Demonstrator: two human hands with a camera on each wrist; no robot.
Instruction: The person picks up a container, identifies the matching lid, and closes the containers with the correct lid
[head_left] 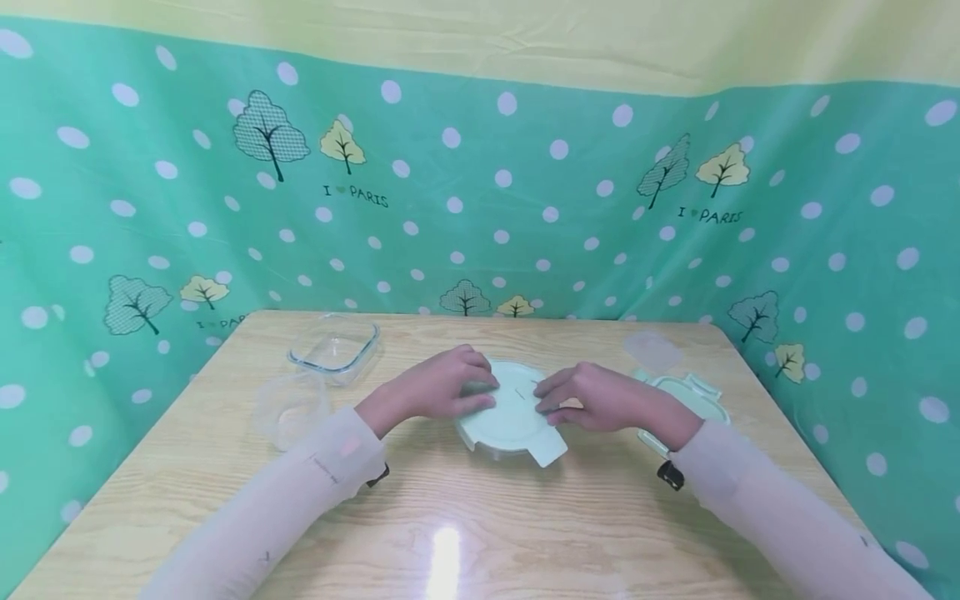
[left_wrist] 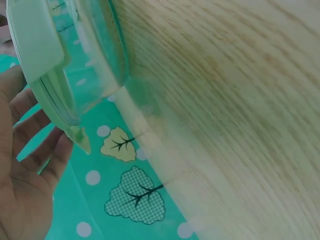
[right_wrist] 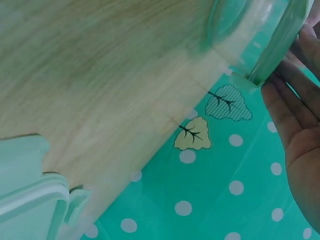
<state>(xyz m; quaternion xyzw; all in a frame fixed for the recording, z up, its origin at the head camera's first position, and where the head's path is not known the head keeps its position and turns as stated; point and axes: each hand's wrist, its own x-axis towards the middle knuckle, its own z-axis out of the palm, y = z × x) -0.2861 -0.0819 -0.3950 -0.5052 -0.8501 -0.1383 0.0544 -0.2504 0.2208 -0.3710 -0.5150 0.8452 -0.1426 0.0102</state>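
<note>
Directly under the fingers (head_left: pixel 478 377) lies the round lid (head_left: pixel 514 417).

Passage is left across the near desk (head_left: pixel 570 533) between the sleeves (head_left: pixel 262 512). Beside the left hand (head_left: pixel 438 387), the way is blocked by a glass dish (head_left: pixel 335 367) and a clear container (head_left: pixel 294 410); beside the right hand (head_left: pixel 596 397), by a second lid (head_left: pixel 693 396). Between the hands, a gap is left over the round lid (head_left: pixel 513 408).

From the head view I list: one bench (head_left: pixel 592 521), pale, wood-grained. Directly on it: centre, one round container with pale green lid (head_left: pixel 517 404); rear left, one square glass container (head_left: pixel 337 357); nearer me, one clear piece (head_left: pixel 291 410), form uncertain; right, one flap-sided green lid (head_left: pixel 696 398); behind that, one translucent piece (head_left: pixel 652 350).
</note>
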